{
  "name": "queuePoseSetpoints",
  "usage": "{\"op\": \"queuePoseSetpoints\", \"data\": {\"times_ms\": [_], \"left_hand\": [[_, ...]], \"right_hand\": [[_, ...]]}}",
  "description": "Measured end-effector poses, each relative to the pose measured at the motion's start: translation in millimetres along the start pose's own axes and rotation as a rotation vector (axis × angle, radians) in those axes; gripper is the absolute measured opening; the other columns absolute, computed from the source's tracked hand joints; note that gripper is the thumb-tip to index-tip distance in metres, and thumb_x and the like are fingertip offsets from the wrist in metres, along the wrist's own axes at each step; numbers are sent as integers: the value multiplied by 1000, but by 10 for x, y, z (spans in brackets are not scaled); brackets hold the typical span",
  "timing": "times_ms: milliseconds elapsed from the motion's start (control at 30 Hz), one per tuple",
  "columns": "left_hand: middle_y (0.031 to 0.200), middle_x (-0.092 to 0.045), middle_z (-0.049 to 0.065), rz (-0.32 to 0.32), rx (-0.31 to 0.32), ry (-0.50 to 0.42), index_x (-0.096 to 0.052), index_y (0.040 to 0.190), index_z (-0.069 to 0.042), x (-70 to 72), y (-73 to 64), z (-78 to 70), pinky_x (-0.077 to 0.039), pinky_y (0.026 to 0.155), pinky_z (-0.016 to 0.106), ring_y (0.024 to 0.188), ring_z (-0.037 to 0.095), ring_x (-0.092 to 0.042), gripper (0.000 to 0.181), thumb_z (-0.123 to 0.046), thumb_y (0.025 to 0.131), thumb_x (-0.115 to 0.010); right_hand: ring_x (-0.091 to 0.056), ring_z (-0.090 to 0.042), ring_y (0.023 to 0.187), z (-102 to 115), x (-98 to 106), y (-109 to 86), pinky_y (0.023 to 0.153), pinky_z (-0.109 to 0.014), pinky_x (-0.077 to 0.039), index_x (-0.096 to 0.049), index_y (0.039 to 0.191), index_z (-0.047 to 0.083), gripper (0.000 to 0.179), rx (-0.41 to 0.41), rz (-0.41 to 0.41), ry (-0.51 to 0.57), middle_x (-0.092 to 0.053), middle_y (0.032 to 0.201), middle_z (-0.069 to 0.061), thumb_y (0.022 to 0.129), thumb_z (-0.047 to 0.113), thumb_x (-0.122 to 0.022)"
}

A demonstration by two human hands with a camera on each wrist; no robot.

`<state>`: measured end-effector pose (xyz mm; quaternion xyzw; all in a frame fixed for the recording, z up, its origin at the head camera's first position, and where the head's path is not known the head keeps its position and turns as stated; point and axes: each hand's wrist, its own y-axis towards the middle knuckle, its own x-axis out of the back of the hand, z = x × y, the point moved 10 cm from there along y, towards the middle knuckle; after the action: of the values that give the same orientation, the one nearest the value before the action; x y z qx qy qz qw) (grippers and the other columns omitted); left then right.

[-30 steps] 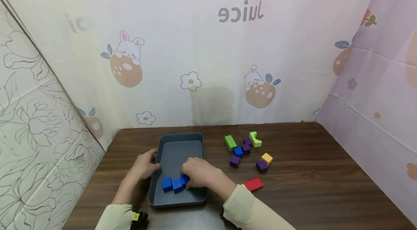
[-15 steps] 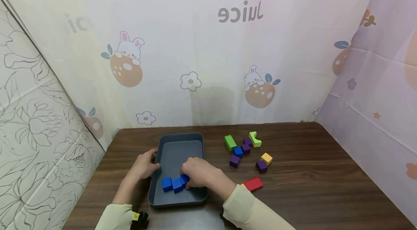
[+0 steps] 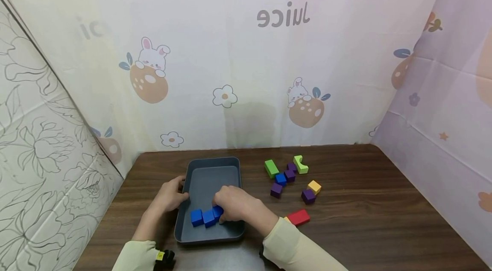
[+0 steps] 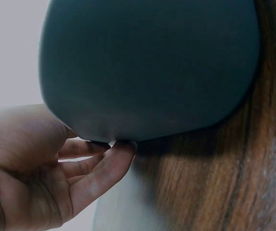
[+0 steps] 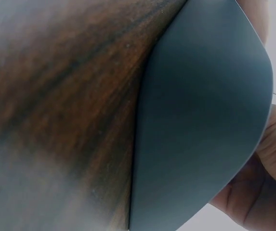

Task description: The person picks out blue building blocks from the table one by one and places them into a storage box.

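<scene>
A dark grey tray (image 3: 213, 173) stands on the table, left of the middle in the head view. My left hand (image 3: 169, 194) grips its left rim, thumb over the edge and fingers along the outside; the left wrist view shows these fingers against the tray wall (image 4: 147, 72). Inside the tray, my right hand (image 3: 235, 203) pinches a blue cube (image 3: 217, 211) at the end of a short row. To its left, two more blue cubes, a middle one (image 3: 209, 218) and an outer one (image 3: 197, 217), lie close by. The right wrist view mostly shows tray wall (image 5: 200, 120), hiding the fingertips.
Right of the tray lie a green block (image 3: 271, 169), a light green curved block (image 3: 301, 164), a blue cube (image 3: 281, 179), several purple cubes (image 3: 308, 196) and a yellow cube (image 3: 314, 187). A red block (image 3: 298, 217) partly covers something yellow beside the right sleeve. Patterned curtains enclose the table (image 3: 365, 220).
</scene>
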<state>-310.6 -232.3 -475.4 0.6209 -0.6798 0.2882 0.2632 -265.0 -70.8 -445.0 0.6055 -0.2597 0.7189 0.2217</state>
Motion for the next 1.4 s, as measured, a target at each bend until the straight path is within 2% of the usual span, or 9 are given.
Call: {"op": "queuePoseSetpoints", "data": {"times_ms": [400,867,1133,1400], "left_hand": [[108,-70,21,-4,0,-3,-55,144,8,6,5,3,-64,57,37,80,25,-72,54,3,92,-69],[108,-69,20,0,2,-2,-55,143,8,-5,15,19,-64,57,37,80,25,-72,54,3,92,-69],[106,-69,18,-1,5,0,-56,143,7,-13,7,35,-63,57,37,79,24,-71,53,3,92,-70],[108,-69,20,0,8,7,-55,145,6,-6,9,24,-64,58,37,81,24,-71,54,2,93,-69]], "right_hand": [[-60,-1,81,-52,14,-12,82,-22,-59,-83,114,20,37,0,15,55,-77,102,9,82,35,-93],[-59,0,80,-95,99,-76,79,-21,-58,-83,112,20,35,-10,18,78,-76,101,10,82,33,-93],[-66,0,90,-186,179,-154,82,-21,-61,-82,117,17,38,-28,11,163,-77,106,8,83,30,-93],[-71,-8,97,-306,284,-227,82,-22,-61,-80,120,15,40,-36,0,195,-77,109,4,84,28,-92]]}}
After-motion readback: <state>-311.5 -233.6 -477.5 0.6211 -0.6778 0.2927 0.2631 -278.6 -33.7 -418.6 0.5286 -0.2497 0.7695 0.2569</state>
